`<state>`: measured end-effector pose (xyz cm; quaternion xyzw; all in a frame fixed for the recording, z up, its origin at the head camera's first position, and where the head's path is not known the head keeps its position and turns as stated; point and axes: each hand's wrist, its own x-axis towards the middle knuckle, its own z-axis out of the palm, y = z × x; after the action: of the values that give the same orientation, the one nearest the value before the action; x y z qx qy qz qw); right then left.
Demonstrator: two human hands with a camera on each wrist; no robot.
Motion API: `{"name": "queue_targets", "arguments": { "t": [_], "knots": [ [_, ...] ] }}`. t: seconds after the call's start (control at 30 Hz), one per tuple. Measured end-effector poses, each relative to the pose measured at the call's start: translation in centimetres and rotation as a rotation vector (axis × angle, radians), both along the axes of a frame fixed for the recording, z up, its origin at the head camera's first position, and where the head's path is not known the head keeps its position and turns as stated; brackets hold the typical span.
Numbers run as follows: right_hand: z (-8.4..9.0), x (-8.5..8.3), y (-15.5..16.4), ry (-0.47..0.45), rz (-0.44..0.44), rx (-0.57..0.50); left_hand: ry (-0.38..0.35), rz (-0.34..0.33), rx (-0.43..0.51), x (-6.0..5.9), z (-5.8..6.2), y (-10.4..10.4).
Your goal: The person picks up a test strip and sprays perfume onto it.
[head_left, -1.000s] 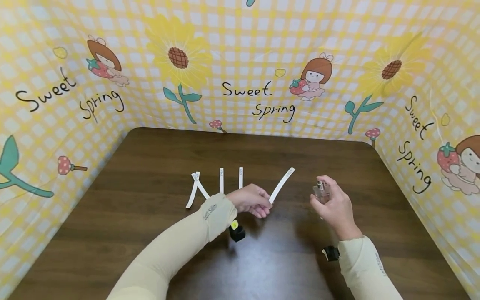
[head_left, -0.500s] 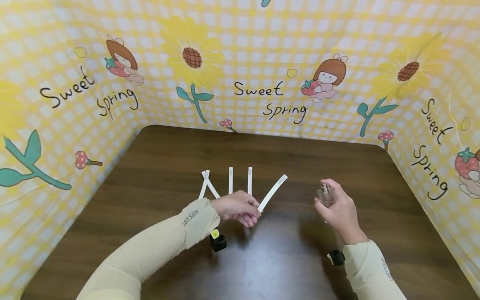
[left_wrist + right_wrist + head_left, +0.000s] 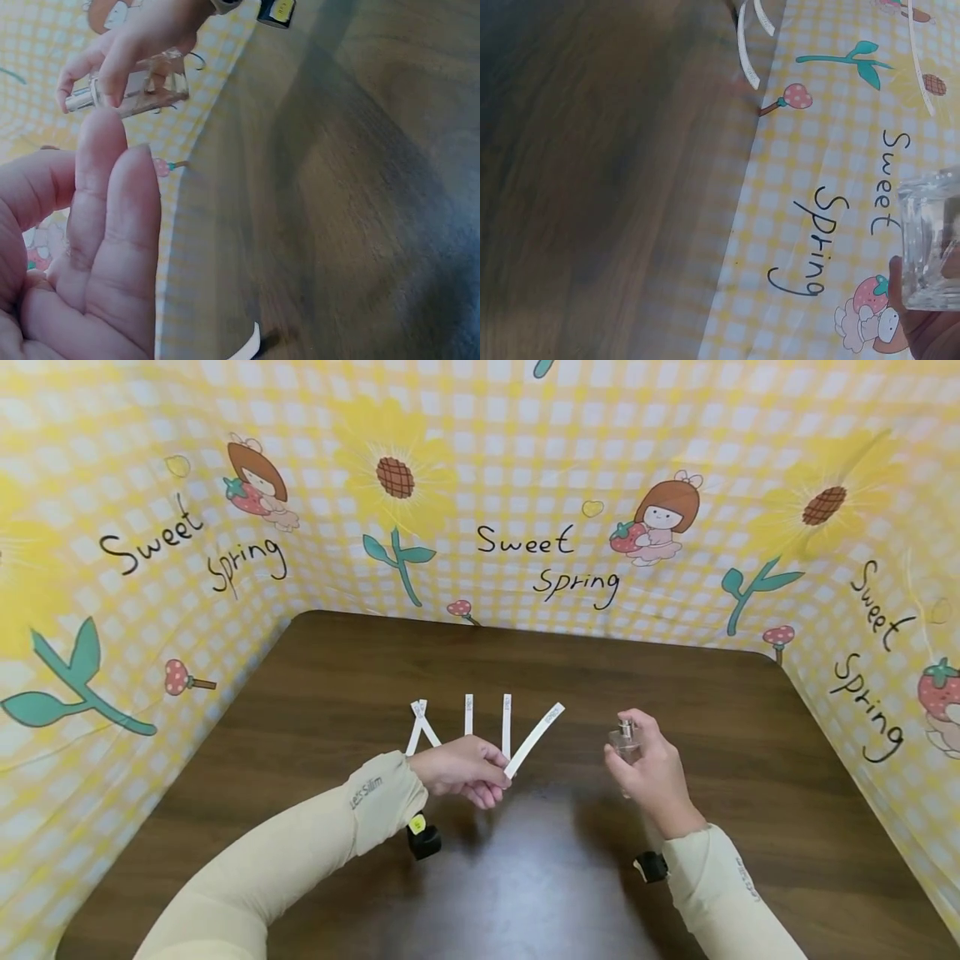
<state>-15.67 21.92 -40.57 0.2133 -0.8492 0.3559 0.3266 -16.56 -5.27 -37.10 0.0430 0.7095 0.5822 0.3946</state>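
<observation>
Left hand (image 3: 461,768) is pinching a paper strip (image 3: 534,740) at frame centre, its near end hiding in the grip, long axis slanting toward upper right. Right hand (image 3: 651,768) is clasping a glass bottle (image 3: 626,742), largely covering it, nozzle standing upward above the counter (image 3: 315,693).

the head view looks forward and down from above at the table (image 3: 300,710). both wrist views sit close and low, tilted sideways, sharing the glass bottle (image 3: 139,86) and tabletop.
</observation>
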Motion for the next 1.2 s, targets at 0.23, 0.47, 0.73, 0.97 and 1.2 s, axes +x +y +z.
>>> {"name": "queue_targets", "arguments": {
  "t": [0.23, 0.47, 0.73, 0.97, 1.2],
  "knots": [
    [0.7, 0.0, -1.3, -0.042, -0.012, -0.042, -0.014, 0.0, 0.033, -0.2, -0.6, 0.0],
    [0.8, -0.3, -2.5, -0.103, -0.036, 0.038, -0.031, 0.016, 0.045, -0.4, -2.2, 1.5],
    [1.0, -0.8, -2.6, -0.15, -0.044, 0.112, -0.025, 0.037, 0.064, -0.5, -2.3, 2.2],
    [0.7, -0.6, -2.0, -0.088, -0.07, 0.008, -0.034, 0.053, 0.124, -0.6, -1.7, 2.0],
    [0.7, -0.5, -1.3, -0.138, -0.091, 0.014, -0.041, 0.075, 0.188, -1.1, -2.0, 2.1]
  ]
}}
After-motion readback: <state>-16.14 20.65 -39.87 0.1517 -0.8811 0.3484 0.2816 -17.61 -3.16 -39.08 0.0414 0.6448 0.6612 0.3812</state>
